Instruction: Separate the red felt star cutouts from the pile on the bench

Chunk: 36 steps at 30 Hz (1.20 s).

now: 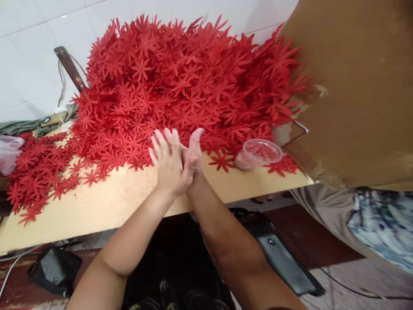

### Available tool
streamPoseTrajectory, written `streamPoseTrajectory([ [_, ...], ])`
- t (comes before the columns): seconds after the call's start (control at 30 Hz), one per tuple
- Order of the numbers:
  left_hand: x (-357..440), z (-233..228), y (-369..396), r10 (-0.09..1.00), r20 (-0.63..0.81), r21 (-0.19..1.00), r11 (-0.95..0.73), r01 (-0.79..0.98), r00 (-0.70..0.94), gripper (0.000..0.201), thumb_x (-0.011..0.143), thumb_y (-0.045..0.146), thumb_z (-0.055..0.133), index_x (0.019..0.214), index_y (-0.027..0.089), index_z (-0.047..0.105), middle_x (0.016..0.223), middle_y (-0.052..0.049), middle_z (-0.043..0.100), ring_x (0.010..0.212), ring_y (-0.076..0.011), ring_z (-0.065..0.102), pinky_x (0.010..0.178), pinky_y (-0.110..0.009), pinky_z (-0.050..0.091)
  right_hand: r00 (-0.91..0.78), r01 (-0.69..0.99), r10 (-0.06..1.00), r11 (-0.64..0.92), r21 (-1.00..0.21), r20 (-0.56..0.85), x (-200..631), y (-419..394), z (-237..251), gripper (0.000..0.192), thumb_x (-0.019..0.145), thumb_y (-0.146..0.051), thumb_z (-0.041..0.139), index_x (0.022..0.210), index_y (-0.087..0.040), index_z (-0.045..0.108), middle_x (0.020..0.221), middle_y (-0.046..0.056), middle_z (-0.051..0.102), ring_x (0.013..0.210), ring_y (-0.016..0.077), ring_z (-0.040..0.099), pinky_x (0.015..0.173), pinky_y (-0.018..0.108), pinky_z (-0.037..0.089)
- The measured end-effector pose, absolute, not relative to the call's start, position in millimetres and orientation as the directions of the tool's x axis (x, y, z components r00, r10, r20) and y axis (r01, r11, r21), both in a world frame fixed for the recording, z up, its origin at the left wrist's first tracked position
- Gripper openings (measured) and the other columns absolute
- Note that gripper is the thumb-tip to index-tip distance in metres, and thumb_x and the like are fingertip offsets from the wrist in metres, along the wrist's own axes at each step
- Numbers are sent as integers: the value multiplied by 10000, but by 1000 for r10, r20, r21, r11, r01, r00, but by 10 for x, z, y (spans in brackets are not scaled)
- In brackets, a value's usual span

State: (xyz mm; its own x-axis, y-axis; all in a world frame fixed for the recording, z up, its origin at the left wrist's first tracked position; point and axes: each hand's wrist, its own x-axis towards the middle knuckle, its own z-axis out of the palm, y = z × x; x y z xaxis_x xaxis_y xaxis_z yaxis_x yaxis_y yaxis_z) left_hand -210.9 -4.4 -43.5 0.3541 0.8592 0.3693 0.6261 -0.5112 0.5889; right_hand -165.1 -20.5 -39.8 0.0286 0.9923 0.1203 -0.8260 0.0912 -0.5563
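Observation:
Above the front of the table, my left hand (170, 165) lies across my right hand (194, 156), and the two palms touch. The fingers of the left one are stretched out and slightly apart. On the right one the thumb points up, while most of its fingers are hidden behind the left hand. No object shows in either hand; the gap between the palms is hidden. Just beyond them rises a large heap of red flower-shaped cutouts (155, 90), each with several narrow petals. A single red cutout (222, 161) lies to the right of my hands.
A clear plastic tub (262, 151) stands at right on the pale tabletop (129, 198). Beside it leans a big brown cardboard sheet (355, 94). More red cutouts (38, 165) spread leftward near a plastic bag (9, 153). Another person's patterned clothing (383, 224) shows at lower right.

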Motion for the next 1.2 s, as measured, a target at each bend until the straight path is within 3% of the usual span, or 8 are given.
streamPoseTrajectory([
  [0.13, -2158, -415, 234, 951, 283, 635, -284, 718, 126, 774, 897, 610, 288, 1513, 153, 185, 1615, -159, -25, 1493, -291, -70, 1181, -547, -24, 9, -845, 993, 70, -531, 117, -1773, -246, -417, 723, 845, -743, 192, 1277, -273, 532, 1339, 45, 586, 1399, 183, 370, 1138, 497, 331],
  [0.37, -2295, -273, 601, 936, 350, 680, -287, 675, 45, 635, 915, 555, 353, 1467, 242, 334, 1626, -72, 45, 1501, -256, -42, 1195, -514, -17, -10, -902, 998, -32, -431, -54, -1810, -225, -612, 235, 921, -338, 416, 925, -257, 636, 961, -9, 721, 1030, 152, 630, 1021, 413, 474],
  [0.5, -2498, -263, 569, 950, 258, 797, -313, 517, 178, 465, 939, 442, 385, 1271, 191, 592, 1511, -106, 414, 1455, -240, 279, 1196, -419, 189, 7, -901, 987, -64, -430, -160, -1743, -180, -732, 133, 867, -248, 515, 810, -248, 634, 813, -32, 717, 826, 138, 649, 959, 388, 527],
  [0.63, -2770, -356, 386, 927, 95, 918, -223, 329, 362, 462, 845, 447, 565, 1168, 126, 643, 1174, -132, 688, 1135, -245, 624, 1051, -401, 424, 24, -854, 994, -37, -518, -109, -1712, -178, -758, 134, 861, -351, 538, 886, -275, 646, 984, -12, 723, 997, 172, 638, 986, 426, 513],
  [0.77, -2933, -487, 200, 882, 93, 910, -263, 320, 461, 811, 699, 411, 737, 1414, 194, 422, 1331, -128, 593, 1202, -269, 580, 1054, -421, 431, -26, -786, 998, -60, -616, -65, -1706, -179, -723, 252, 862, -488, 515, 935, -272, 620, 1086, 14, 701, 1112, 198, 612, 969, 437, 520],
  [0.9, -2984, -569, 171, 863, 224, 783, -436, 443, 454, 841, 725, 360, 705, 1468, 279, 319, 1546, -86, 354, 1426, -290, 333, 1159, -455, 298, -52, -776, 993, -108, -622, -107, -1690, -219, -651, 298, 838, -548, 538, 922, -269, 601, 1042, 8, 700, 1009, 188, 638, 956, 423, 532],
  [1.07, -3004, -556, 97, 832, 387, 625, -553, 550, 397, 920, 734, 441, 673, 1501, 225, 214, 1618, -132, 94, 1493, -299, 117, 1186, -487, 202, -28, -762, 992, -102, -640, -124, -1653, -274, -614, 266, 819, -506, 575, 926, -263, 590, 1011, 12, 690, 945, 186, 637, 942, 426, 535],
  [1.2, -2974, -555, -10, 843, 318, 558, -536, 634, 433, 728, 751, 455, 651, 1380, 140, 463, 1543, -185, 317, 1431, -327, 313, 1171, -489, 249, -18, -712, 993, -93, -696, -114, -1676, -294, -580, 328, 797, -544, 578, 950, -255, 557, 1075, 34, 660, 989, 192, 630, 941, 419, 535],
])
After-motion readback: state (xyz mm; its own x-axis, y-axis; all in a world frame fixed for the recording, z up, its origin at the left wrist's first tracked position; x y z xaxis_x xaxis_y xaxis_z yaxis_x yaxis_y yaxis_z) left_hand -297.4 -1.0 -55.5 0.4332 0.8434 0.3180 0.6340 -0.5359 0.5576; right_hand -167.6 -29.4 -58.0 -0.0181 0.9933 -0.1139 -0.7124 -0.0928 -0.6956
